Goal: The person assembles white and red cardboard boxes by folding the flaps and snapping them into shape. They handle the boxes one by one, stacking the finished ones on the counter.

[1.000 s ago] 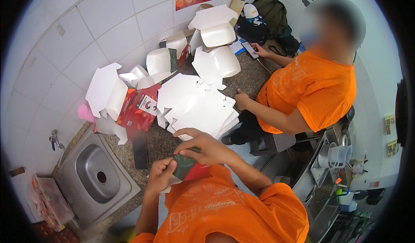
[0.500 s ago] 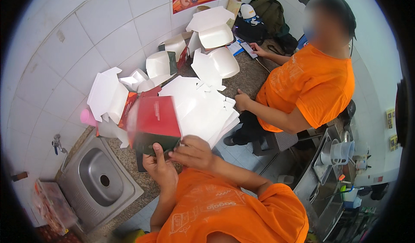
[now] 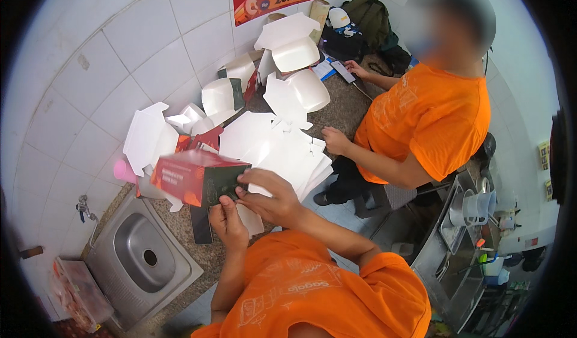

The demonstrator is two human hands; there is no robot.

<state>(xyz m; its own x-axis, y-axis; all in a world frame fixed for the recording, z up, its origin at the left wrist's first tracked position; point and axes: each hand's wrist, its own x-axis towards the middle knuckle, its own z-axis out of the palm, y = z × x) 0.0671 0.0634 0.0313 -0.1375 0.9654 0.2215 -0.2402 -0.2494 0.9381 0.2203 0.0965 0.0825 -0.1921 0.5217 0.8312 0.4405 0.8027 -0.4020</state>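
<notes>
A red and dark green cardboard food box (image 3: 180, 172), partly folded, is held up above the counter. My left hand (image 3: 230, 224) pinches the lower edge of its dark green side between thumb and fingers. On the same side, my right hand (image 3: 273, 198) has its fingers bent around the right-hand edge, close to the left thumb. Behind the box spreads a pile of flat white box blanks (image 3: 255, 142). Folded boxes with white insides stand open farther back, among them one white box (image 3: 294, 55) by the wall and another (image 3: 144, 136) at the left.
A steel sink (image 3: 147, 248) is set into the counter at the left, with a tap (image 3: 85, 208) above. A dark phone (image 3: 201, 225) lies under the box. To the right stands a co-worker in an orange shirt (image 3: 421, 121), holding a phone (image 3: 342, 71). Bags (image 3: 369, 22) fill the back corner.
The box has turned and tipped in my hands, so its printed red side now faces left and its green side faces me. My right hand has risen along the edge.
</notes>
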